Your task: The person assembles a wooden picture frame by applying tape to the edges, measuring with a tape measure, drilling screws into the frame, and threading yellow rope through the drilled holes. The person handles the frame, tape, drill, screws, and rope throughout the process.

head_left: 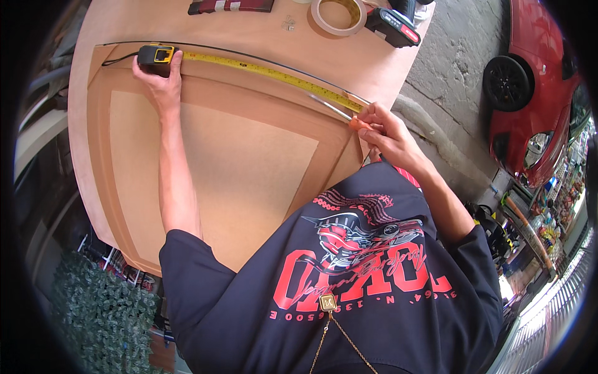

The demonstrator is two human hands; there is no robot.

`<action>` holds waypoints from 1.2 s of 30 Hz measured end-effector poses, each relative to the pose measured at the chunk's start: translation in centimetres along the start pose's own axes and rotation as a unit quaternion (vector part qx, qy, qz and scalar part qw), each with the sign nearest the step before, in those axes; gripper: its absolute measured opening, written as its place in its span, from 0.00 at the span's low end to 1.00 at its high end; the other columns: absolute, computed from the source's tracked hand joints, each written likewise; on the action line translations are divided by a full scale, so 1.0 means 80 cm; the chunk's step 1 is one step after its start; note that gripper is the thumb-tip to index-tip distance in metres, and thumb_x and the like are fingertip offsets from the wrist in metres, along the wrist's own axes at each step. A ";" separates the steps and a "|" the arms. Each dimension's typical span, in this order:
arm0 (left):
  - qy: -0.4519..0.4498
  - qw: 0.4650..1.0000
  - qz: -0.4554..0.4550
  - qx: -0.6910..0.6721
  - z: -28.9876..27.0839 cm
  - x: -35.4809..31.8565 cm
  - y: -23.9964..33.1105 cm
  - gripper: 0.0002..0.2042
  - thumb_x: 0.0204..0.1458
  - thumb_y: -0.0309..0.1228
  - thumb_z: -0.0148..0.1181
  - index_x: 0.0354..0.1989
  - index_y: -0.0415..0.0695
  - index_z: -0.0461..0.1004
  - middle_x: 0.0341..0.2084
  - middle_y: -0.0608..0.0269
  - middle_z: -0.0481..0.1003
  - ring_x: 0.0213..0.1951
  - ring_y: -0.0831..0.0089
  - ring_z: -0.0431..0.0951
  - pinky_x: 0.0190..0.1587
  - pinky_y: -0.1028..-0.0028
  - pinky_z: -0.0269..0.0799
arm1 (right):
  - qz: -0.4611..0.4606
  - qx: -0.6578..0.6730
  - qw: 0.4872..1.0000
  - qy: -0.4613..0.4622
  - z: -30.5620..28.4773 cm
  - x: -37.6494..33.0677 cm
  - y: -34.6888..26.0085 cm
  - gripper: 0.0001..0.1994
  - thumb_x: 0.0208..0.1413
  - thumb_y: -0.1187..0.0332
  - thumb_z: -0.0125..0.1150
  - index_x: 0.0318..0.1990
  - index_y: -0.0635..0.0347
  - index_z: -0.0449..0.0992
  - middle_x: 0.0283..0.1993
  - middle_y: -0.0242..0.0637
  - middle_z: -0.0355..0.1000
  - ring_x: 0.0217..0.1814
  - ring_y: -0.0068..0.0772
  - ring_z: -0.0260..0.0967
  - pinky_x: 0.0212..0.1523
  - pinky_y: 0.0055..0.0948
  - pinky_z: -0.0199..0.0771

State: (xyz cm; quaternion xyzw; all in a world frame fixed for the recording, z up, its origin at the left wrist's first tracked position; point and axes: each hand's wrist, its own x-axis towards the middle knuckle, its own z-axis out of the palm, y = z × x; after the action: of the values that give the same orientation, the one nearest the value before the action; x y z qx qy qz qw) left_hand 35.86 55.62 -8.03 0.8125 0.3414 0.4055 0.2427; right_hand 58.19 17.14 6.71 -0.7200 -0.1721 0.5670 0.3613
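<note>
Far left: black wrist loop [119,60], trailing leftward off the tape measure [157,58]. Left hand [161,87] clamped on its black-and-yellow case, thumb on right side, fingers on left. Case sits by the upper-left corner of the framed brown panel [212,137], which lies on the counter [124,22]. Yellow blade [261,70] pulled out; long axis left to right, sloping down toward the right, along the panel's upper edge, near a thin black strip [261,55]. Tape roll [314,17] lies above, on the counter. Screwdriver [358,123] next: shaft points up-left, orange handle at lower right. Right hand [392,134] closed around that handle, just beside the blade's far end; can't tell if touching. Hands well apart. Battery pack [395,28] upper right; red car [542,81] beyond.
</note>
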 end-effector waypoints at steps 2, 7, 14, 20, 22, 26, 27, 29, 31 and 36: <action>-0.007 1.000 -0.011 0.007 -0.001 0.000 0.002 0.43 0.46 0.44 0.73 0.61 0.37 0.49 0.48 0.46 0.66 0.46 0.58 0.72 0.47 0.63 0.72 | -0.114 -0.132 0.984 0.041 0.006 -0.001 0.000 0.15 0.59 0.71 0.56 0.53 0.58 0.72 0.43 0.45 0.74 0.37 0.37 0.74 0.37 0.34 0.74; -0.006 0.999 -0.011 0.032 -0.002 0.001 0.006 0.43 0.46 0.45 0.72 0.61 0.38 0.48 0.47 0.45 0.67 0.46 0.57 0.73 0.47 0.63 0.72 | -0.203 -0.374 0.902 0.074 0.024 0.010 -0.009 0.18 0.60 0.69 0.56 0.58 0.52 0.72 0.35 0.44 0.72 0.31 0.45 0.71 0.34 0.40 0.71; -0.008 0.999 -0.011 0.029 -0.003 0.002 0.009 0.44 0.46 0.45 0.73 0.61 0.37 0.49 0.47 0.45 0.67 0.46 0.57 0.73 0.47 0.63 0.72 | -0.193 -0.418 0.884 0.084 0.042 0.025 -0.022 0.17 0.60 0.68 0.55 0.56 0.49 0.74 0.33 0.41 0.72 0.32 0.44 0.72 0.31 0.40 0.71; -0.005 0.999 -0.008 0.035 -0.003 0.001 0.010 0.44 0.45 0.45 0.73 0.61 0.37 0.49 0.48 0.45 0.67 0.46 0.57 0.73 0.47 0.62 0.72 | -0.203 -0.414 0.883 0.088 0.048 0.032 -0.025 0.17 0.60 0.68 0.55 0.56 0.50 0.74 0.33 0.40 0.72 0.31 0.43 0.72 0.31 0.40 0.71; -0.006 0.999 -0.011 0.037 -0.004 0.002 0.009 0.44 0.45 0.45 0.73 0.61 0.37 0.49 0.48 0.45 0.67 0.46 0.56 0.73 0.47 0.62 0.72 | -0.206 -0.414 0.882 0.089 0.049 0.033 -0.024 0.17 0.60 0.68 0.55 0.56 0.50 0.74 0.32 0.40 0.72 0.31 0.43 0.72 0.31 0.40 0.71; -0.012 0.999 -0.024 0.026 -0.004 0.001 0.006 0.44 0.45 0.47 0.73 0.60 0.37 0.50 0.48 0.44 0.67 0.47 0.55 0.73 0.47 0.61 0.72 | -0.209 -0.424 0.877 0.091 0.050 0.033 -0.024 0.17 0.60 0.68 0.55 0.57 0.50 0.74 0.31 0.40 0.71 0.30 0.43 0.71 0.31 0.40 0.71; -0.013 0.999 -0.027 0.019 -0.004 0.001 0.005 0.44 0.45 0.47 0.72 0.60 0.37 0.50 0.48 0.44 0.67 0.47 0.55 0.73 0.47 0.61 0.72 | -0.209 -0.426 0.875 0.092 0.051 0.033 -0.024 0.17 0.60 0.68 0.55 0.57 0.50 0.74 0.31 0.40 0.71 0.30 0.43 0.71 0.30 0.40 0.71; -0.011 0.999 -0.018 0.031 -0.004 0.001 0.005 0.44 0.45 0.47 0.72 0.60 0.37 0.50 0.48 0.44 0.67 0.47 0.55 0.73 0.47 0.61 0.72 | -0.209 -0.430 0.873 0.098 0.053 0.032 -0.026 0.17 0.60 0.68 0.54 0.57 0.50 0.74 0.31 0.41 0.71 0.30 0.43 0.71 0.30 0.40 0.71; -0.009 0.999 -0.016 0.033 -0.004 0.001 0.005 0.44 0.45 0.47 0.72 0.60 0.37 0.50 0.48 0.44 0.67 0.47 0.55 0.73 0.47 0.61 0.72 | -0.203 -0.433 0.872 0.104 0.056 0.031 -0.029 0.17 0.60 0.68 0.54 0.57 0.50 0.74 0.30 0.41 0.71 0.29 0.44 0.71 0.30 0.40 0.71; -0.002 0.999 -0.028 0.042 -0.003 0.001 0.011 0.44 0.45 0.48 0.72 0.60 0.37 0.50 0.47 0.45 0.68 0.47 0.55 0.73 0.47 0.61 0.72 | -0.159 -0.485 0.857 0.069 0.064 0.025 -0.045 0.22 0.55 0.73 0.51 0.59 0.56 0.70 0.35 0.51 0.72 0.33 0.50 0.74 0.32 0.43 0.75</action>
State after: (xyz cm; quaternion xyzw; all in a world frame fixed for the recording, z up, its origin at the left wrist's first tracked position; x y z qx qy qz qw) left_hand 35.98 55.11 -7.25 0.8128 0.3807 0.3819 0.2203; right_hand 54.57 22.60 7.40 -0.8041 -0.5121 0.2952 0.0631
